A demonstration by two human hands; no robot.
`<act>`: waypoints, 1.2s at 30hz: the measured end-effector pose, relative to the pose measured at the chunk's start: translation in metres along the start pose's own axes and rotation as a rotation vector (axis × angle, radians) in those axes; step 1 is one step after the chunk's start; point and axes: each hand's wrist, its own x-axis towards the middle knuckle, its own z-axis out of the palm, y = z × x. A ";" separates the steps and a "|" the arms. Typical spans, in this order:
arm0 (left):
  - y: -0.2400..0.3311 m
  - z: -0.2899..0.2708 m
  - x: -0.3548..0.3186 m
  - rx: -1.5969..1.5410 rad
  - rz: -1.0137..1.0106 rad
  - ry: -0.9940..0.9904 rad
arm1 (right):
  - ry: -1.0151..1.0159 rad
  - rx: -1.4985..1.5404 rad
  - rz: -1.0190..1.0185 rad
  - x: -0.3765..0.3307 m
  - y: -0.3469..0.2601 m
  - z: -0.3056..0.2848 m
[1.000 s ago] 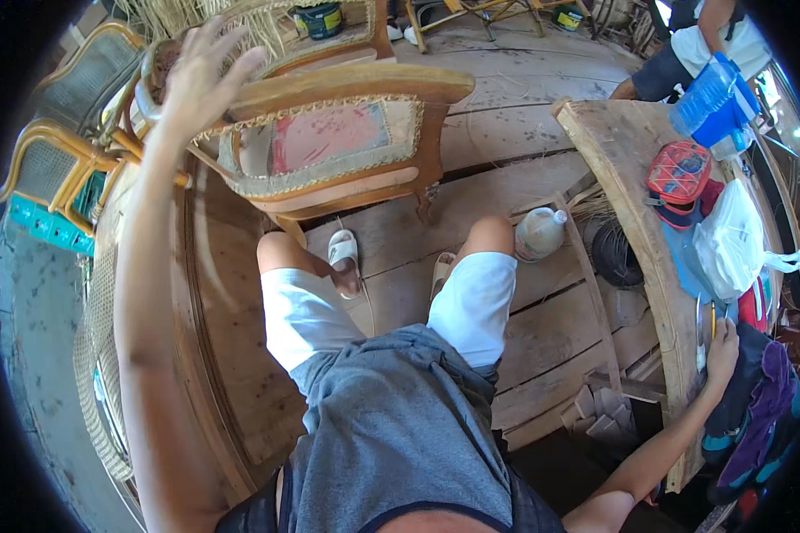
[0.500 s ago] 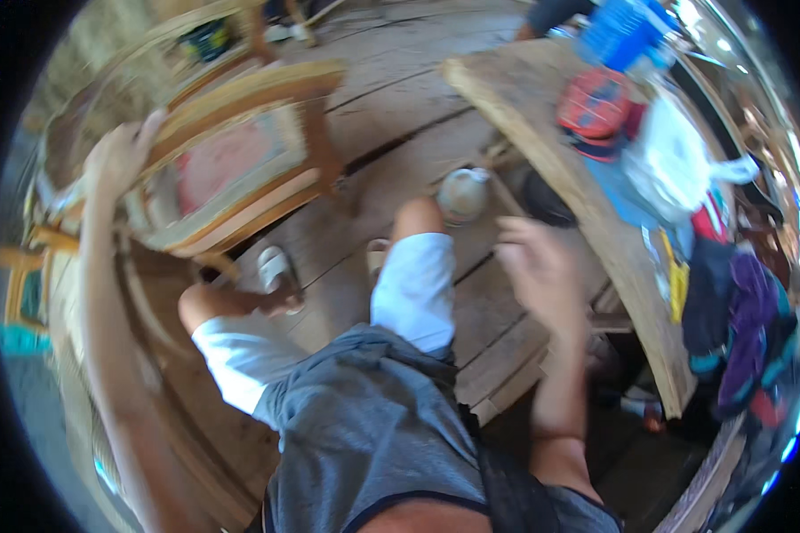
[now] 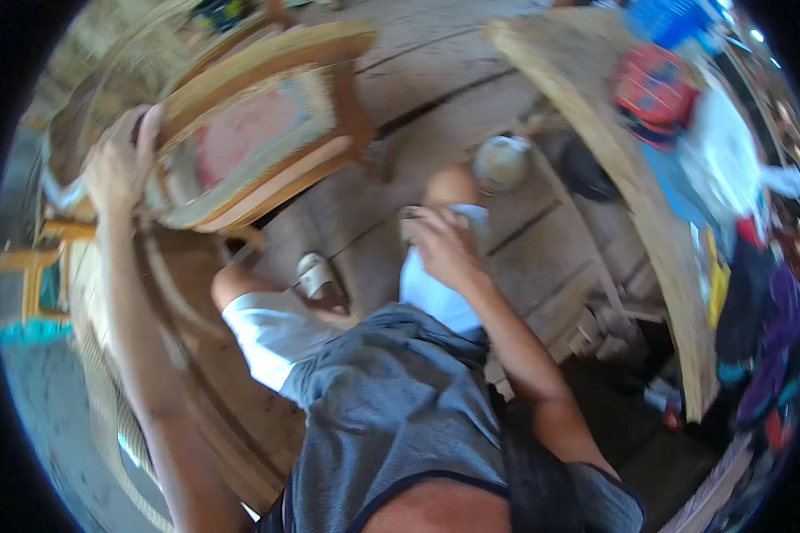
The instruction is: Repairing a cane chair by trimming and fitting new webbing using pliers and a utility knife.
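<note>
At the far left, my left hand is closed on the edge of a wooden chair with carved rails and a worn red and pale padded panel. Its fingers bend over the wood beside the end of the curved top rail. My right hand hangs over my right thigh, its fingers closed. A small brownish piece shows at the fingertips, too blurred to name. The palm side of this hand is hidden.
At the right stands a thick wooden table bearing a red and dark cap, a white plastic bag and clothes. A round pale container sits on the plank floor. Wood offcuts lie beneath the table.
My right hand has come in from near the table to above my right thigh. The left hand stays at the chair. The whole view has shifted slightly.
</note>
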 end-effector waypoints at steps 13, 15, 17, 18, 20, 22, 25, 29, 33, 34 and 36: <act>-0.077 -0.016 -0.023 -0.091 -0.040 0.042 | -0.509 1.610 1.160 0.142 -0.007 0.228; -0.073 -0.009 -0.020 -0.052 0.040 0.189 | -0.417 1.819 1.239 0.155 -0.011 0.266; -0.078 -0.008 -0.023 -0.072 0.007 0.154 | -0.334 2.014 1.280 0.159 -0.020 0.284; -0.082 -0.011 -0.026 -0.095 -0.023 0.111 | -0.310 2.068 1.322 0.157 -0.029 0.284; -0.082 -0.012 -0.030 -0.059 -0.054 0.165 | -0.348 2.054 1.233 0.156 -0.035 0.292; -0.088 -0.017 -0.034 -0.080 -0.030 0.174 | -0.158 2.177 1.240 0.156 -0.049 0.294; -0.075 -0.010 -0.019 -0.106 0.006 0.252 | 0.054 2.327 1.237 0.148 -0.026 0.317; -0.070 -0.025 -0.017 -0.044 -0.027 0.193 | 0.105 2.580 1.166 0.165 -0.046 0.285; -0.064 -0.023 -0.013 -0.101 -0.077 0.252 | 0.087 2.498 1.177 0.178 -0.048 0.277; -0.063 -0.022 -0.012 -0.117 -0.069 0.279 | 0.081 2.496 1.165 0.179 -0.047 0.276; -0.063 -0.018 -0.011 -0.126 -0.070 0.318 | 0.145 2.512 1.143 0.182 -0.041 0.274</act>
